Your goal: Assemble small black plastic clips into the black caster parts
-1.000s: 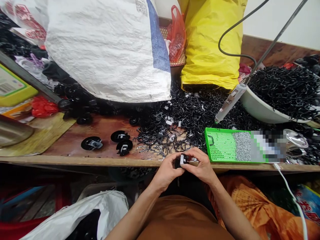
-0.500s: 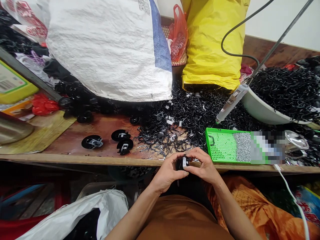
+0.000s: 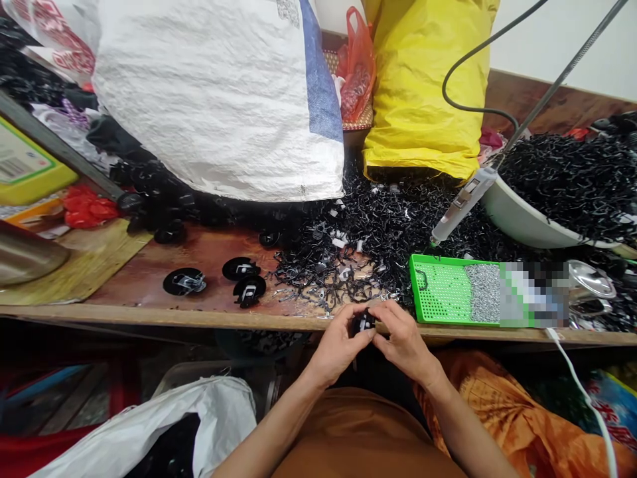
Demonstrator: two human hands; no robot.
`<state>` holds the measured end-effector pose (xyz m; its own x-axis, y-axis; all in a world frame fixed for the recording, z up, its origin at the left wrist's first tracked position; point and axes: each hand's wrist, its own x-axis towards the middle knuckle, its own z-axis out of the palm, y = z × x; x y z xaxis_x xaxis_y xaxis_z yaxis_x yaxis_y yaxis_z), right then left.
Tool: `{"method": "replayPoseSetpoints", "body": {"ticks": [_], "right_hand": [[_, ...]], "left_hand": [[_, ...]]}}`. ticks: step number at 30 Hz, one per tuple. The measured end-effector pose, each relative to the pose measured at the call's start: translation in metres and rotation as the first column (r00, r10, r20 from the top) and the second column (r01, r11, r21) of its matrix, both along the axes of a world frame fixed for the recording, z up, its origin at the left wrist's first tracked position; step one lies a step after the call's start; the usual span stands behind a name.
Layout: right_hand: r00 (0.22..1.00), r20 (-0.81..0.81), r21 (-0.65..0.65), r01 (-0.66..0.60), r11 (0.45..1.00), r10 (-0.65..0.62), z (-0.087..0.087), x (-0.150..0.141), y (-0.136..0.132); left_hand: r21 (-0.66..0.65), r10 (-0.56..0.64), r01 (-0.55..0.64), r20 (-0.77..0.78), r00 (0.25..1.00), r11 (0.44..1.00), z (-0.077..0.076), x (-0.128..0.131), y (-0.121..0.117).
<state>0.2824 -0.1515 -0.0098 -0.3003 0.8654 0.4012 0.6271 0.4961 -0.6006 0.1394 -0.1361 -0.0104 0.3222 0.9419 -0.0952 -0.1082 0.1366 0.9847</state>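
Observation:
Between my two hands, at the table's front edge, is a small round black plastic part [image 3: 364, 321] with a pale piece on it. My left hand [image 3: 339, 345] grips its left side, thumb below and fingers curled over the top. From the other side my right hand [image 3: 402, 337] pinches it, thumb and fingertips closed on its right edge. The fingers cover much of the part. On the table to the left lie similar black discs with metal or pale clips: one disc [image 3: 184, 282], another [image 3: 241, 268] and a third [image 3: 249, 291].
A heap of small black strips [image 3: 398, 219] spreads behind my hands. To the right stand a green perforated tray [image 3: 442, 299], a hanging electric screwdriver [image 3: 462, 204] and a heaped white basin [image 3: 527, 222]. A white sack [image 3: 219, 99] and yellow sack [image 3: 425, 86] line the back.
My right fingers and thumb have shifted on the black part, and less of its pale piece shows now. Both hands stay at the same place by the table edge.

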Motion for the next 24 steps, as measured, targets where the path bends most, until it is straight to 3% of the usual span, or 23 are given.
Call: {"method": "replayPoseSetpoints", "body": {"ticks": [10, 16, 19, 22, 24], "right_hand": [[0.991, -0.117, -0.126, -0.076, 0.989, 0.061, 0.005, -0.001, -0.001], [0.978, -0.210, -0.103, -0.012, 0.995, -0.010, -0.007, 0.000, 0.006], [0.972, -0.226, -0.088, 0.046, 0.995, -0.065, -0.018, 0.002, 0.010], [0.973, -0.222, -0.069, 0.054, 0.996, -0.068, -0.026, 0.001, 0.012], [0.975, -0.211, -0.060, 0.051, 0.997, -0.063, -0.028, 0.001, 0.012]], "left_hand": [[-0.201, 0.109, -0.079, 0.143, 0.984, 0.976, -0.007, 0.000, -0.001], [-0.238, 0.254, -0.216, 0.140, 0.957, 0.947, 0.000, -0.008, 0.012], [-0.162, 0.367, -0.348, 0.105, 0.924, 0.923, 0.003, -0.022, 0.032], [0.040, 0.467, -0.466, -0.007, 0.884, 0.884, 0.005, -0.042, 0.061], [0.209, 0.513, -0.482, -0.130, 0.849, 0.851, 0.005, -0.059, 0.082]]}}
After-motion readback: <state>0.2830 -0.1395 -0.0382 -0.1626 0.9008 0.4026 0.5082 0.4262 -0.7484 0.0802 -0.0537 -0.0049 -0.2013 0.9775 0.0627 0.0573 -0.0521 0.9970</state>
